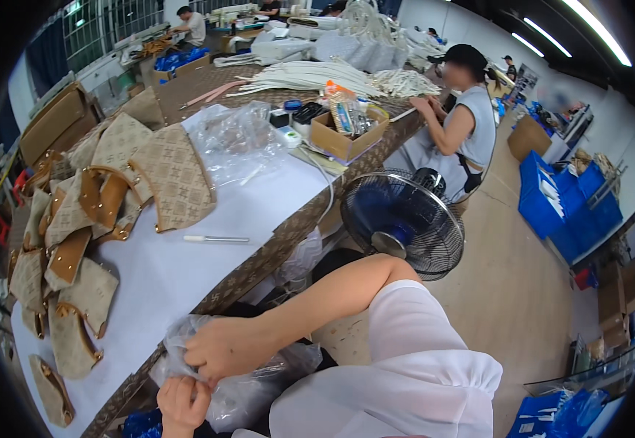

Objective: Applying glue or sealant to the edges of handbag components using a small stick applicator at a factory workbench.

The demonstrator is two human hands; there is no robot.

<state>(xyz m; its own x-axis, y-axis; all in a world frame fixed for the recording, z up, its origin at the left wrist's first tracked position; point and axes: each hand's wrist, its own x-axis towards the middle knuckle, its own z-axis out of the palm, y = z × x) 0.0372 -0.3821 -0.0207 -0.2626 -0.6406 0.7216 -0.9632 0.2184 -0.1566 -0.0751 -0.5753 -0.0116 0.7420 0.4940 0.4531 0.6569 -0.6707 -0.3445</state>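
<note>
A clear plastic bag sits low beside the table's front edge, close to my body. My right hand reaches across from the right and grips the bag near its mouth with bent fingers. Just below it, my left hand has its fingers curled against the bag's edge and pinches the plastic. What lies inside the bag cannot be made out. On the white-covered table to the left lies a heap of beige patterned fabric pieces with tan trim. Near them rests a white-handled tool with a thin metal shaft.
A black fan stands at the table's right edge, near my right elbow. Farther back are a crumpled plastic sheet, a cardboard box of supplies and white straps. A co-worker sits beyond the fan; blue bins stand right.
</note>
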